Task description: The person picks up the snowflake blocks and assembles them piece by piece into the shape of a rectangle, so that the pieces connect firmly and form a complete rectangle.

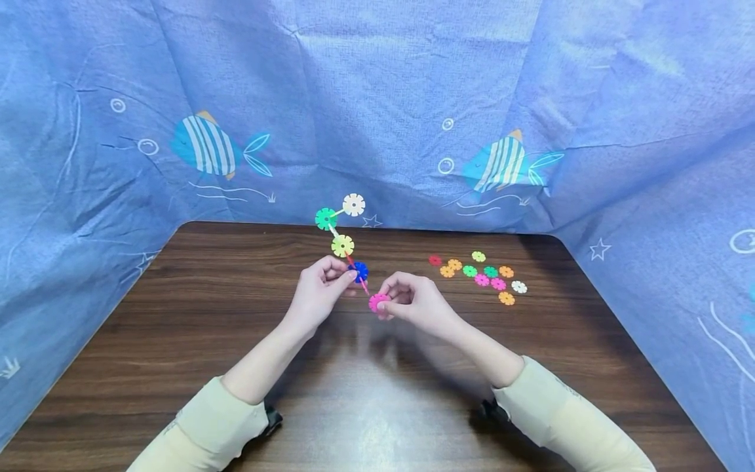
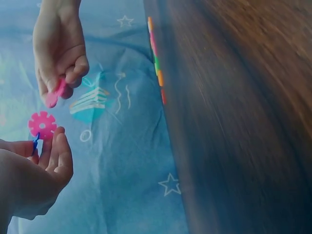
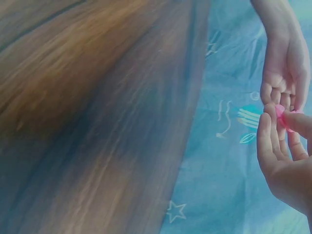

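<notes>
In the head view my left hand (image 1: 315, 294) pinches a blue notched disc (image 1: 362, 271) between thumb and fingers. That disc belongs to a chain of interlocked plastic discs, rising through a red disc and a yellow disc (image 1: 342, 246) to a green disc (image 1: 324, 218) and a white disc (image 1: 354, 204). A pink disc (image 2: 42, 125) fixed to the blue one points toward my right hand (image 1: 423, 307). Thumb and fingers of that right hand pinch a separate pink disc (image 1: 375, 301), which the left wrist view shows a small gap away from the chain's pink end.
On the brown wooden table (image 1: 236, 301), loose discs in several colours lie to the right, among them a red disc (image 1: 434, 260) and a white disc (image 1: 519, 287). A blue fish-patterned cloth (image 1: 377, 118) hangs behind and at both sides.
</notes>
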